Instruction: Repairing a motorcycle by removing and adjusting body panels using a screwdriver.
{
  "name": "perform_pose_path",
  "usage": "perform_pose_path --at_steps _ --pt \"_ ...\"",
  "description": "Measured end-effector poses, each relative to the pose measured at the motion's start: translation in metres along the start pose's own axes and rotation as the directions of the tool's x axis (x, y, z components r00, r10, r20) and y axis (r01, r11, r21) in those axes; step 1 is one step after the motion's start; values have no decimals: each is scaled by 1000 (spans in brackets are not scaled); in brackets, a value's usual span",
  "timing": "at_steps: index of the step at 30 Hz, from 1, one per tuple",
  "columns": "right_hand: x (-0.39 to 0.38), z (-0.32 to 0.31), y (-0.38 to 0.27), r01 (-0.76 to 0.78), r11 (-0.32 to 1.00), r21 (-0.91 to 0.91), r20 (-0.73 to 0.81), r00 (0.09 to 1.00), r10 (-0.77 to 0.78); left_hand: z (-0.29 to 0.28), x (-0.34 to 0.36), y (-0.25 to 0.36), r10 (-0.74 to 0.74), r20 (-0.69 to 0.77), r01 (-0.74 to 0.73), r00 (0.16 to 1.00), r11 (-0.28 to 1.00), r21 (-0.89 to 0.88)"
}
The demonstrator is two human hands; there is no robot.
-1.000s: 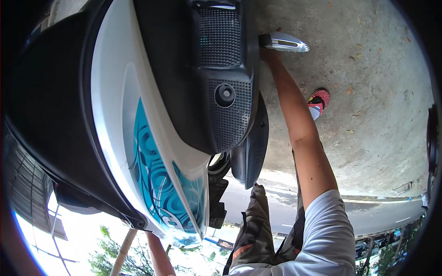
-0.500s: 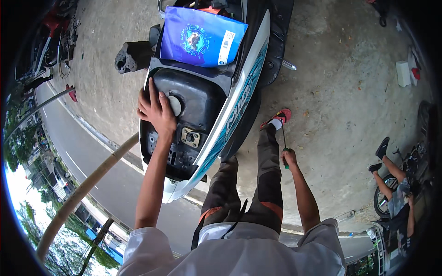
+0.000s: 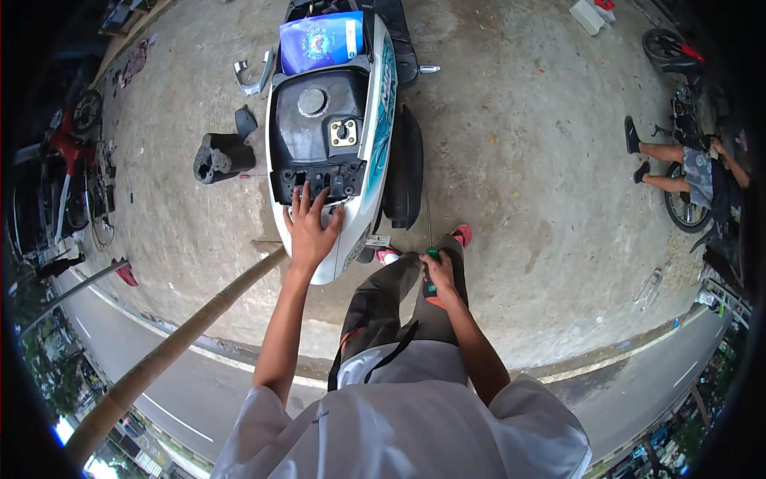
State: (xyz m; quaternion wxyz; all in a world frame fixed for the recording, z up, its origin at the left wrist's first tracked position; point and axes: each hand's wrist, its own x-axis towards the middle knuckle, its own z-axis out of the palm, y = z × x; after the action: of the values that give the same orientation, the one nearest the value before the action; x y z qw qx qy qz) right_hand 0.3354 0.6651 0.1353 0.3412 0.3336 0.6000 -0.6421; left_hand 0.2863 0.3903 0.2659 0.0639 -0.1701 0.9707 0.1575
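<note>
A white and teal scooter (image 3: 377, 160) stands in front of me with its seat off, baring a black fuel tank with a round cap (image 3: 312, 100) and a square metal fitting (image 3: 344, 133). My left hand (image 3: 311, 234) rests on the scooter's tail, fingers spread and reaching over the rear edge of the open bay. Beside my thigh, my right hand (image 3: 440, 276) is closed round the green handle of a screwdriver (image 3: 432, 254), its long thin shaft pointing away from me. A blue-purple printed packet (image 3: 319, 41) lies ahead of the tank.
Left of the scooter are a dark block with holes (image 3: 217, 158) and a curved silver part (image 3: 254, 73). A bamboo pole (image 3: 187, 329) slants up from the lower left. Motorbikes stand at both sides; a person (image 3: 698, 172) sits by the right one. A road runs behind me.
I have shifted back, so the scooter now appears farther off. My left hand has moved from beside the tank cap to the tail. My right hand, still gripping the screwdriver, is nearer the scooter.
</note>
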Motion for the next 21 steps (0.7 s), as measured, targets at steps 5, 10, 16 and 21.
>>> perform_pose_path --at_steps 5,10,16,21 --pt "-39 14 96 93 992 -88 -24 995 -95 8 -75 6 24 -138 -21 990 1000 19" --pt "-40 11 189 431 855 -288 -89 877 -472 31 -100 13 166 -281 -160 945 986 44" --pt "-83 12 198 424 883 -202 -54 896 -442 64 -169 14 312 -322 -244 894 941 234" --pt "-52 19 242 610 786 99 32 787 -616 119 -211 22 103 39 -89 994 960 -267"
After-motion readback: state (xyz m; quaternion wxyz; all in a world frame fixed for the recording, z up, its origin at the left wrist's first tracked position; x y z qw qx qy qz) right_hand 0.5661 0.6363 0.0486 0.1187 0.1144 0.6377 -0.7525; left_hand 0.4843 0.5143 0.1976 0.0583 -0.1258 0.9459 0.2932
